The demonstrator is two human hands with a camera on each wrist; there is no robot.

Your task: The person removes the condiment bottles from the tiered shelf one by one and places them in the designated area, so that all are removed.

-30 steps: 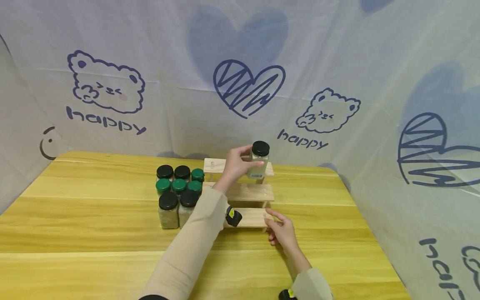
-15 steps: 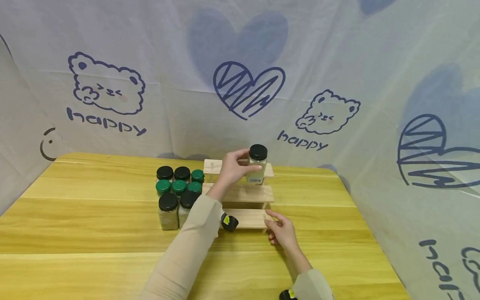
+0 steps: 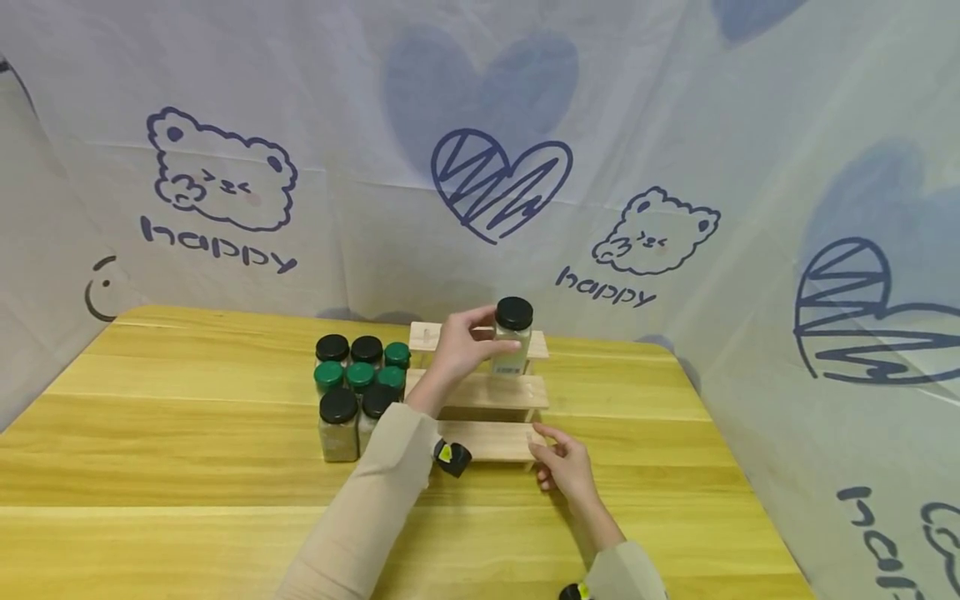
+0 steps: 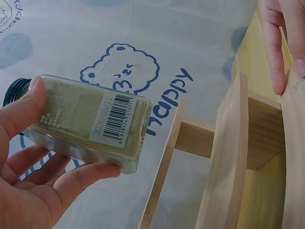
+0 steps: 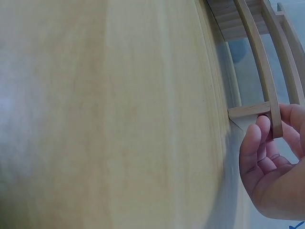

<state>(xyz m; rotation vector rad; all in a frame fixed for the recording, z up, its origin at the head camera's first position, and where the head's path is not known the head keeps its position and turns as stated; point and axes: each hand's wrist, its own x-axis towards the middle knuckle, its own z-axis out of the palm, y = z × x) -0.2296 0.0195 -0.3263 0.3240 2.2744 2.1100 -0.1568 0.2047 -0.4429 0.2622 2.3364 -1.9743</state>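
My left hand (image 3: 463,346) grips a square glass spice jar (image 4: 90,114) with a black lid and a barcode label, filled with pale powder. In the head view, the jar (image 3: 513,337) appears upright in front of the top shelf of a three-step wooden rack (image 3: 480,390). A gap shows between the jar's base and the rack in the left wrist view. At the right end of the lowest step, my right hand (image 3: 567,468) pinches the board (image 5: 267,81), thumb on one side and fingers on the other.
Left of the rack stands a tight group of several jars, some with black lids (image 3: 338,406) and some with green lids (image 3: 361,375). My left sleeve partly hides the group. Behind the wooden table (image 3: 187,467) hangs a printed cloth (image 3: 360,100).
My left hand has brought the jar slightly left and lower, nearer the rack. The right hand keeps its hold on the lowest step. The head view has shifted slightly.
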